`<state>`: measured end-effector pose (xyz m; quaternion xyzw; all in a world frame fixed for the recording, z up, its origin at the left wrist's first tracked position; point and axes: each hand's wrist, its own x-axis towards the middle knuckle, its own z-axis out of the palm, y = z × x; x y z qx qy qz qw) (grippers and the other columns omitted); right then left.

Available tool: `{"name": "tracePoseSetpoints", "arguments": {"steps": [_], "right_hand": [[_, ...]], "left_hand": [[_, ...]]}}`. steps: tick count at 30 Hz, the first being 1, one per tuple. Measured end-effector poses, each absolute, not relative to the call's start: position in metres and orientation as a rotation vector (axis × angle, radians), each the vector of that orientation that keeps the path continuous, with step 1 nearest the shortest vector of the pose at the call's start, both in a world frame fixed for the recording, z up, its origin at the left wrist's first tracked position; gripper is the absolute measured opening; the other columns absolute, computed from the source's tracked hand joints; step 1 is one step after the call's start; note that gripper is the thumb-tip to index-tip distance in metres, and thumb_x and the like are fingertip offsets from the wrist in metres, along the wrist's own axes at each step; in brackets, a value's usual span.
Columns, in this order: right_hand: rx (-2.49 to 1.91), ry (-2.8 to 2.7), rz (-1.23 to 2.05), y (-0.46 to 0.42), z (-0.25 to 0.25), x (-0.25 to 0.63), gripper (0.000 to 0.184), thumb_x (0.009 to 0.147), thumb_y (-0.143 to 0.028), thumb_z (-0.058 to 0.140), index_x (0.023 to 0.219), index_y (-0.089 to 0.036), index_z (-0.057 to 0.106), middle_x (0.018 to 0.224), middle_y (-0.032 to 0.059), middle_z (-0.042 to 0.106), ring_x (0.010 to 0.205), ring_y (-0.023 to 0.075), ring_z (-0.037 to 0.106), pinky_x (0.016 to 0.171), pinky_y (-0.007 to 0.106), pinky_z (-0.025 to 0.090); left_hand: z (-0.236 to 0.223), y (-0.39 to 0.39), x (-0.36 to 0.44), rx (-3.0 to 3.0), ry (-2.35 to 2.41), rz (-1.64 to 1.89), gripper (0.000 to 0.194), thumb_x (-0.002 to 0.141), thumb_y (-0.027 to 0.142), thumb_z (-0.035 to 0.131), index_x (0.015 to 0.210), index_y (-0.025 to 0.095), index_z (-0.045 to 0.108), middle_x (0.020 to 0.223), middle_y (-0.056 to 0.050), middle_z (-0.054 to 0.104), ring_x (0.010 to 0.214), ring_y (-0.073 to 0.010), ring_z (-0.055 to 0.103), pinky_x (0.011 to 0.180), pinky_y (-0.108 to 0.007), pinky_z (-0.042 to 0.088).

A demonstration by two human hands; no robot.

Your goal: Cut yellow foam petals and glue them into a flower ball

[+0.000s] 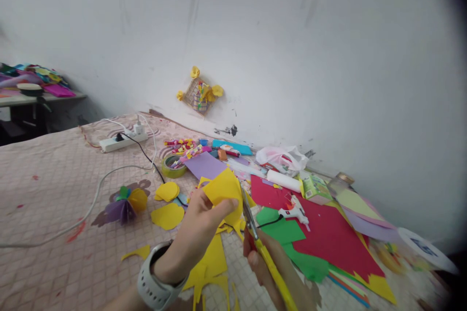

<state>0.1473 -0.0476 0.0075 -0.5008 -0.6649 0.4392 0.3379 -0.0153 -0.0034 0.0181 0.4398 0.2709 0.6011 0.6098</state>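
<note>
Left hand [195,226] closed on a piece of yellow craft paper [222,189]; right hand [272,272] closed on yellow-handled scissors [263,252]; hands close together but apart, scissor blades [248,214] just beside the paper's right edge. White wristwatch [156,277] on the left wrist. Directly below the hands, jagged yellow paper scraps [208,265] on a pink quilted cover [54,194], with a white cable [87,209] across it. Left of the hands, two yellow cutouts [168,216] and a purple-and-yellow paper flower [126,204]. Right of the hands, a red card sheet [328,235], green card [280,231] and a white hot glue gun [295,211]. Ahead of the hands, a tape roll [173,166], a purple sheet [204,165], a plastic bag [280,159] and a white power strip [122,142]. Farther ahead, a scuffed white wall [292,34] with a yellow paper-flower craft [200,92] against it. Far left, beyond the cover, a tabletop [44,99] stacked with coloured paper [36,80].
</note>
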Motion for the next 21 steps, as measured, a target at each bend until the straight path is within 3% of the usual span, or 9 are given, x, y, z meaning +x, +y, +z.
{"name": "tracePoseSetpoints", "arguments": {"steps": [8, 21], "right_hand": [[-1.328, -1.737, 1.110, -0.0483, 0.0089, 0.1455, 0.045, 0.077, -0.068, 0.052, 0.066, -0.024, 0.050, 0.052, -0.0035, 0.043, 0.049, 0.0140, 0.045, 0.045, 0.024, 0.038], [-1.379, -1.679, 0.923, -0.0559, 0.0109, 0.1381, 0.054, 0.074, -0.075, 0.047, 0.065, -0.022, 0.055, 0.052, -0.0025, 0.048, 0.047, 0.0123, 0.046, 0.045, 0.021, 0.043]], "left_hand": [[0.0215, -0.0054, -0.0159, 1.033, 0.612, 1.392, 0.006, 0.072, 0.016, 0.064, 0.067, 0.016, 0.063, 0.061, 0.003, 0.059, 0.053, -0.0076, 0.047, 0.051, -0.017, 0.039], [0.0232, -0.0042, -0.0171, 1.041, 0.620, 1.368, 0.010, 0.073, 0.017, 0.063, 0.064, 0.016, 0.061, 0.058, 0.003, 0.058, 0.050, -0.0073, 0.045, 0.048, -0.017, 0.036]]}}
